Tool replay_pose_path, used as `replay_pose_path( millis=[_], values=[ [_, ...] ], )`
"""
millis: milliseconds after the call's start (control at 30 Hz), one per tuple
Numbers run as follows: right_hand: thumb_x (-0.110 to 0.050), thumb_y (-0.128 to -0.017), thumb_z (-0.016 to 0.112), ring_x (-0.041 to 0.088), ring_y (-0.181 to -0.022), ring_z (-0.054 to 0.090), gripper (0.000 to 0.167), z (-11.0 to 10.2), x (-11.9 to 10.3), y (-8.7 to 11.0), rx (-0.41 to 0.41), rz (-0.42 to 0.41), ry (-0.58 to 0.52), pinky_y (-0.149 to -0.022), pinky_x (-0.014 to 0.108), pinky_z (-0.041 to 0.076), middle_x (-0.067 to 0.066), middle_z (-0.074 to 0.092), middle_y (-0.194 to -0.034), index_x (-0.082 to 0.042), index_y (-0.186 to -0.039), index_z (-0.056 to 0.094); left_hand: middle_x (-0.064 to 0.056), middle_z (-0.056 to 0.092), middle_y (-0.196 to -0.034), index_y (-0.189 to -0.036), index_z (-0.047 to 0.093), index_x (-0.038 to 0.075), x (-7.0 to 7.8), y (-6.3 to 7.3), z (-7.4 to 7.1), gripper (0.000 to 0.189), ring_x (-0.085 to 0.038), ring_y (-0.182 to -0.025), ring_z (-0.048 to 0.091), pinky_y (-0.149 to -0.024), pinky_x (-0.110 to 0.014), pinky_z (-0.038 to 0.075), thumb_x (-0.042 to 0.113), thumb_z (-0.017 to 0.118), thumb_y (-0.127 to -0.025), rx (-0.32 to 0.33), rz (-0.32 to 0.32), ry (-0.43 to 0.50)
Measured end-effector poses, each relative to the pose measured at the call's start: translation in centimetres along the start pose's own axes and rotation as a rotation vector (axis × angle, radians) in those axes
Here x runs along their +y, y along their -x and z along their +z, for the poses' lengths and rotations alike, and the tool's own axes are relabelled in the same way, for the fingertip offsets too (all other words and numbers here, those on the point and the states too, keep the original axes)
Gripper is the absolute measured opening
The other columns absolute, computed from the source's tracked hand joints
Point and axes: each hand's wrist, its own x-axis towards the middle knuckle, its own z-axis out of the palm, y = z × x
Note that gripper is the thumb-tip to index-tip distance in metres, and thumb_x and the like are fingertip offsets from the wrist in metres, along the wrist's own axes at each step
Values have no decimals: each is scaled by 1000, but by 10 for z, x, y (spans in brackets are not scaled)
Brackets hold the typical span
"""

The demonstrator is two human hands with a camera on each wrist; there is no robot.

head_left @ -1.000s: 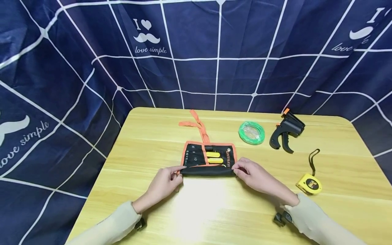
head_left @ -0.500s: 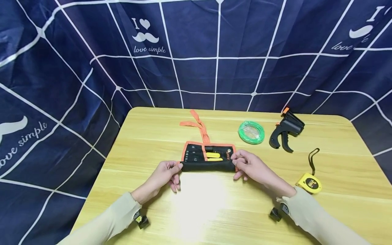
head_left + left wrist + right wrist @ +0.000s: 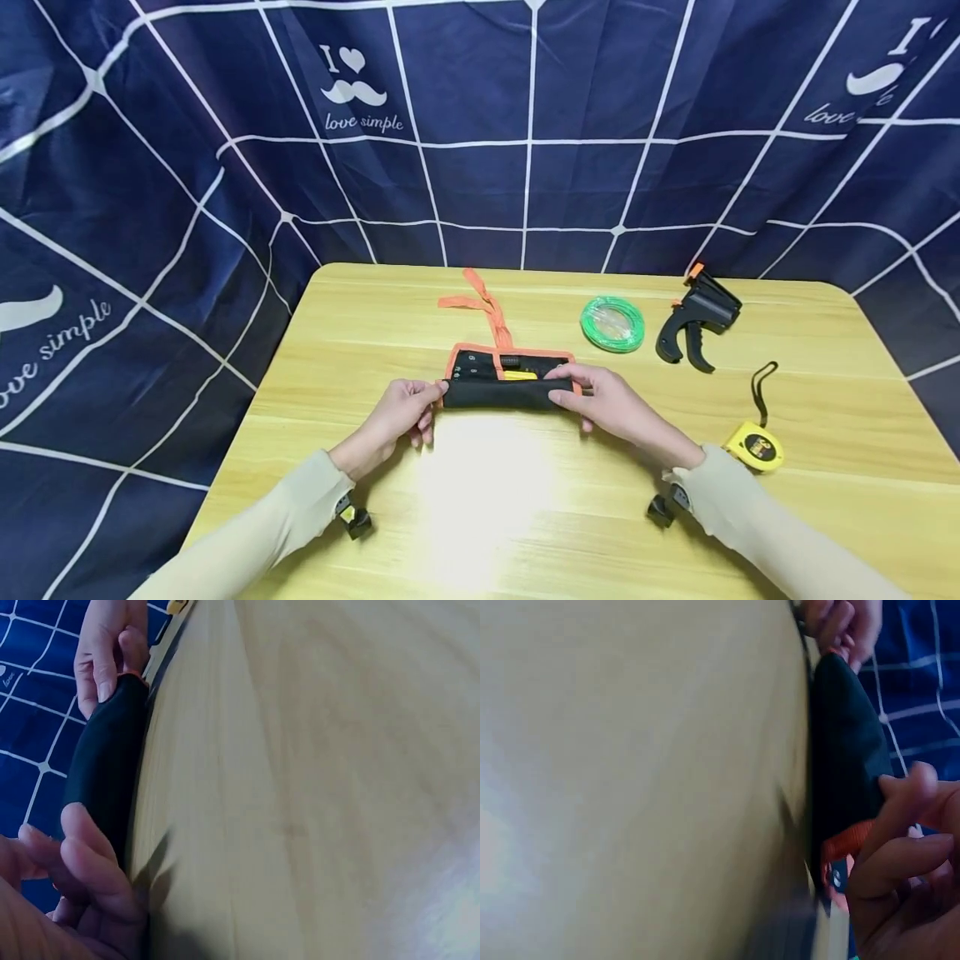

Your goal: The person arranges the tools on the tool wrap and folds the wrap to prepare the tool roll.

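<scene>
A black tool roll (image 3: 498, 395) with orange edging lies mid-table, its near part rolled up into a thick tube. Left hand (image 3: 393, 421) pinches the tube's left end between thumb and fingers. At the other end the right hand (image 3: 615, 408) holds the tube, thumb on the near side and fingers over the top. One yellow handle (image 3: 520, 375) shows in the flat strip beyond the tube; anything inside the rolled part is hidden. From the far edge run two orange tie straps (image 3: 495, 315). Both wrist views show the black tube (image 3: 109, 761) stretched between the hands.
A coil of green line (image 3: 612, 324) lies behind and right of the roll. Farther right are a black clamp (image 3: 699, 318) with orange tips and a yellow tape measure (image 3: 754, 447) with a wrist cord. A dark blue curtain (image 3: 480, 183) hangs behind the wooden table (image 3: 360, 325).
Both hands have rolled the near edge away from the person, so the tube is thicker and less of the printed flat part shows. The right hand has shifted inward along the tube.
</scene>
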Motion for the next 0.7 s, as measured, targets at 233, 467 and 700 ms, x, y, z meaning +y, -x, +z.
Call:
replay_pose_path(
  millis=[233,467,700],
  values=[
    [-25,-108,73,16,-54,50,31,-4,0,-8,-35,19,-7,-49,29,40,5,57,-74,-11,-136,71,-6,63,-65,-93,70,0,2,-5,-2,31,-16,-52,67,-42,-25,50,27,75,-106,27,41,87],
    [-24,-107,73,14,-56,39,33,-9,-1,-16,-16,82,-34,-52,28,33,1,52,-73,-7,-136,71,-12,69,-104,-133,67,-2,6,-4,-2,37,-22,-78,72,-68,-33,63,2,79,-98,-21,173,29],
    [-23,-111,66,9,-47,36,39,-22,3,-24,-117,142,-187,-48,24,32,5,62,-69,0,-142,65,-13,67,-116,-156,57,4,3,-8,0,62,-21,-82,70,-74,-33,62,-5,76,-98,-55,206,118]
  ],
)
